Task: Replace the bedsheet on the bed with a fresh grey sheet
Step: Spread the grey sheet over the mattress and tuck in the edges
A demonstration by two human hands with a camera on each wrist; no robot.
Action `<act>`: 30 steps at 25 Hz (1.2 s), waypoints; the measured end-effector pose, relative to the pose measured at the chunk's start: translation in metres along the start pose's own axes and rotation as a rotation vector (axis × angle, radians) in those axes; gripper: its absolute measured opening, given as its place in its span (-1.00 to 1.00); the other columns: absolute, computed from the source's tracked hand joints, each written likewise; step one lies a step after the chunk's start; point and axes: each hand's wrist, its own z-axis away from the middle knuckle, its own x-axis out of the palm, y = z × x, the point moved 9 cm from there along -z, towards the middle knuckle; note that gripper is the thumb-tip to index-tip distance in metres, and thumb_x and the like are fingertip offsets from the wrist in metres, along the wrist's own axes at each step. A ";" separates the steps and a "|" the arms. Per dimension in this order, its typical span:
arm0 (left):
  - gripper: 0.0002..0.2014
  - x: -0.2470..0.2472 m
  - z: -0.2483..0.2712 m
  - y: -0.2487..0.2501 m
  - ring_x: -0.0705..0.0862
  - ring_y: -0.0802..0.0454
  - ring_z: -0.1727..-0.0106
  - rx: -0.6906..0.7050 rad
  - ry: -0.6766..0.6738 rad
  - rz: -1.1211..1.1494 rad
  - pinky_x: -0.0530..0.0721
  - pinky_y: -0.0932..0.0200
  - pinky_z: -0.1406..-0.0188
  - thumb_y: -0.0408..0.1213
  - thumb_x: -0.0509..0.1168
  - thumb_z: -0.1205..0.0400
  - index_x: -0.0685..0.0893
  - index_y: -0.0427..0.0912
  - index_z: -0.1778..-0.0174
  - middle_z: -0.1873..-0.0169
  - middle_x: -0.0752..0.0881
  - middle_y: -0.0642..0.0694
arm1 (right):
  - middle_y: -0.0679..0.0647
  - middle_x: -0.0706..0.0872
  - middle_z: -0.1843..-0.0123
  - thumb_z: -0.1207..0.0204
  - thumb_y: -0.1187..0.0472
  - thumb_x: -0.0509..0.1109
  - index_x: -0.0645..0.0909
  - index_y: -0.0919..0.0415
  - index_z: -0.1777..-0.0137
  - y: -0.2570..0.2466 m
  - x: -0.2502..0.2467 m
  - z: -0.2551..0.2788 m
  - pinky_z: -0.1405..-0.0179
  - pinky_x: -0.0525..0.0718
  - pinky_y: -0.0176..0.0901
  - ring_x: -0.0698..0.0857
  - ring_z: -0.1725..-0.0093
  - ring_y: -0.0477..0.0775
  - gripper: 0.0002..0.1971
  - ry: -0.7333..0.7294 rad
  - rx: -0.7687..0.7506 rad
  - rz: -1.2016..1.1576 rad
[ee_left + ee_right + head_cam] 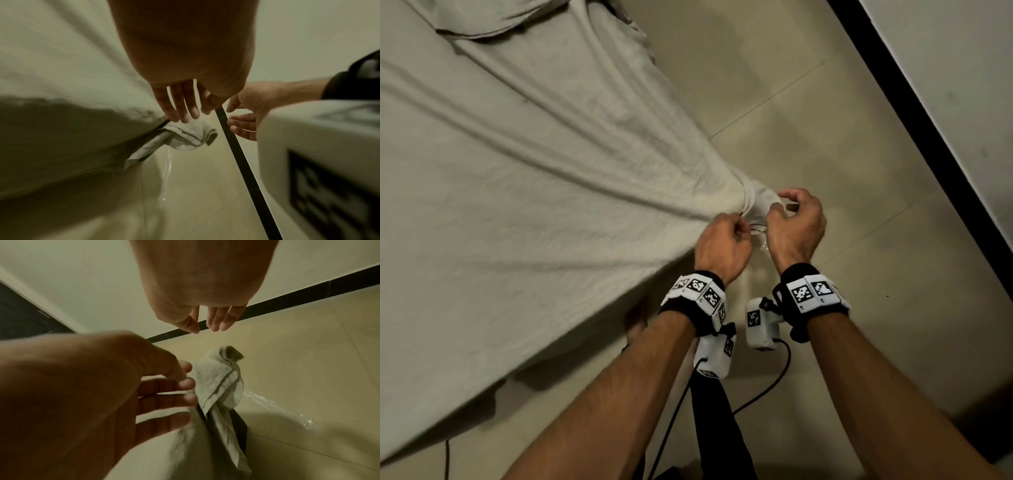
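The grey sheet (524, 192) lies stretched over the bed, its folds running to a bunched corner (755, 200) that hangs off the bed's corner over the floor. My left hand (738, 233) is at the bunch's near side, its loosely spread fingers (185, 384) touching the cloth. My right hand (779, 210) hovers just right of the corner tip (230, 353), its fingers (218, 322) relaxed and holding nothing. A thin dark loop (756, 228) shows between the two hands; who holds it is unclear. A clear plastic strip (166, 175) dangles under the bunch.
Beige floor tiles (808, 120) spread to the right of the bed. A black baseboard (928, 137) runs along the white wall (969, 51) at the far right. Black cables (763, 394) trail from my wrist cameras. More crumpled grey cloth (482, 24) lies at the bed's far end.
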 end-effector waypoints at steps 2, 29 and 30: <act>-0.87 -0.021 -0.009 -0.008 0.66 -0.10 0.01 0.006 0.078 -0.134 0.69 -0.08 -0.08 -0.24 0.28 -0.64 0.71 -0.16 0.03 0.03 0.70 -0.14 | 0.02 0.83 0.00 -0.46 0.32 0.47 0.77 0.08 -0.04 -0.009 0.018 0.008 -0.05 0.82 0.01 0.79 0.12 -0.03 -0.80 -0.094 -0.038 -0.031; -0.88 -0.102 -0.008 -0.129 0.69 -0.16 -0.04 -0.035 -0.182 -0.381 0.58 0.08 0.00 -0.28 0.27 -0.59 0.70 -0.09 0.04 -0.01 0.76 -0.10 | 0.20 0.64 -0.25 -0.48 0.27 0.52 0.59 0.22 -0.35 -0.075 0.142 0.020 -0.16 0.63 0.05 0.66 -0.17 0.26 -0.57 -0.412 -0.173 0.608; -0.88 -0.109 -0.008 -0.130 0.68 -0.17 -0.05 -0.042 -0.150 -0.380 0.60 0.06 -0.04 -0.27 0.27 -0.59 0.70 -0.10 0.04 -0.02 0.75 -0.11 | 0.23 0.64 -0.29 -0.47 0.22 0.53 0.56 0.22 -0.40 -0.074 0.149 0.027 -0.23 0.65 0.13 0.66 -0.22 0.31 -0.51 -0.455 -0.171 0.646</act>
